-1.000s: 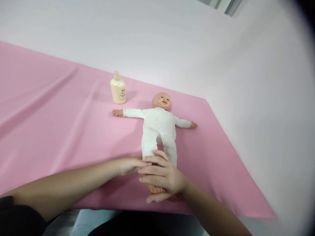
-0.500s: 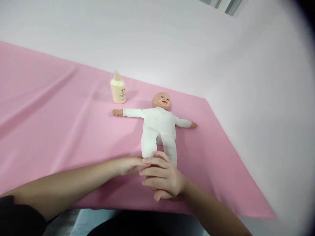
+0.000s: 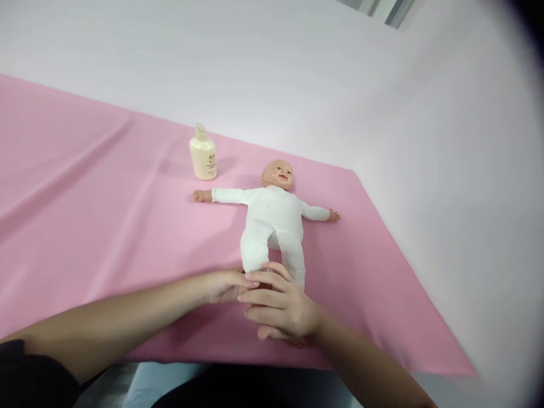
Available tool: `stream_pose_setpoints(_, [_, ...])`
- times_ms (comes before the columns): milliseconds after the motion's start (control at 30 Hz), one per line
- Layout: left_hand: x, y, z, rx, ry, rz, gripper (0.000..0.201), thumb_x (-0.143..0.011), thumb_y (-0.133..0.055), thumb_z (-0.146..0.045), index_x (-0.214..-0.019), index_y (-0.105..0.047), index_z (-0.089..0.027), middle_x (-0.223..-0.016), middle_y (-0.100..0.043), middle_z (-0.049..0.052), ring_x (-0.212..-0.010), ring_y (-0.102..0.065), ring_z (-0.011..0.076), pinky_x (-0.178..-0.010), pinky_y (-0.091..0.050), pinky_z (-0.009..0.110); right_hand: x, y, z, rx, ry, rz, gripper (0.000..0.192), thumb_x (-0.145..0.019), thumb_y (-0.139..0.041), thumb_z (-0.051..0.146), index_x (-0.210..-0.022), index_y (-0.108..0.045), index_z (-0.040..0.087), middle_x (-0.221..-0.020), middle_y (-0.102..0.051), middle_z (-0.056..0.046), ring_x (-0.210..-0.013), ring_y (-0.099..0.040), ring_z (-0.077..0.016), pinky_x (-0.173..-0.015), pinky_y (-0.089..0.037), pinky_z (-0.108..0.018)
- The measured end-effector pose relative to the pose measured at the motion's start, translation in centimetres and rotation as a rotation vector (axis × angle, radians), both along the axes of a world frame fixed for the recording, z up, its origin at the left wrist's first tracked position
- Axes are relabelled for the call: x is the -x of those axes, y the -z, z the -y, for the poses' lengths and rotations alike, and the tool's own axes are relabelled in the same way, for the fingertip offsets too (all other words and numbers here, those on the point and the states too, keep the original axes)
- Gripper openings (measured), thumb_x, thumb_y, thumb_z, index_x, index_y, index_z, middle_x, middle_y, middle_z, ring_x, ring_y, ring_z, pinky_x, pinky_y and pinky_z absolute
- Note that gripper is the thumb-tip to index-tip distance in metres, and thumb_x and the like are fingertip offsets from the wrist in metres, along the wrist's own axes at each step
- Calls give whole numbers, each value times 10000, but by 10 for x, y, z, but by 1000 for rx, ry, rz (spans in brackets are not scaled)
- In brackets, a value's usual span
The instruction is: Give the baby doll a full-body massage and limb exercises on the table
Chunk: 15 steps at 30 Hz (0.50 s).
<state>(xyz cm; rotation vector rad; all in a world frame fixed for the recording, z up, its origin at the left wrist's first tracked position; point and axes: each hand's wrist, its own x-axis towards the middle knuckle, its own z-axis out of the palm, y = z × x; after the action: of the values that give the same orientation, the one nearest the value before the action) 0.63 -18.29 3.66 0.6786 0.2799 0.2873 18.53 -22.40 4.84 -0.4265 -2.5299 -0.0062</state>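
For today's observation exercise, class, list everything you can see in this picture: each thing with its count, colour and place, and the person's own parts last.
Doll: one, white suit, bare head, hands; lying face up, arms spread, on the cloth right of centre.
Bottle: one, cream with pale cap; upright on the cloth, beyond the doll's outstretched arm, apart from it.
Cloth: one, pink, creased; covering the table.
Wall: white, behind and to the right.
Left hand: one, bare; at the doll's lower leg, touching the right hand.
Right hand: one, bare; fingers curled over the doll's feet, which are mostly hidden.
Sleeve: dark, lower left corner.
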Motion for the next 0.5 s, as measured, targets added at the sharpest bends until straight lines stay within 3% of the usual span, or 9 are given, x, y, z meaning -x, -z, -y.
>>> stream_pose_setpoints(133, [2,-5,-3,73,75,79,379,-759,-627,-172,-1136,-602,-152,-1114,-659,55,-1078,-606,178,-883,-470,253,1,-3,-1,7,22,6,320,-883,-503,508,-891,-654,226,-1108,-661,-23,-1260,-435,-190,-1099,-288,-422])
stream_pose_setpoints(333, [3,4,-6,65,120,31,518,-763,-605,-175,-1267,-484,-169,-988,-694,62,-877,-685,223,-782,-519,343,5,-3,-5,-8,32,-44,260,-828,-612,464,-923,-652,225,-1060,-689,12,-1261,-436,-176,-1093,-302,-386])
stream_pose_setpoints(500, [5,11,-2,65,26,-30,510,-777,-664,-260,-1249,-501,-161,-1044,-676,74,-917,-666,195,-763,-505,279,0,1,-6,11,22,42,395,-823,-538,592,-912,-658,226,-1073,-679,-30,-1259,-433,-205,-1072,-309,-420])
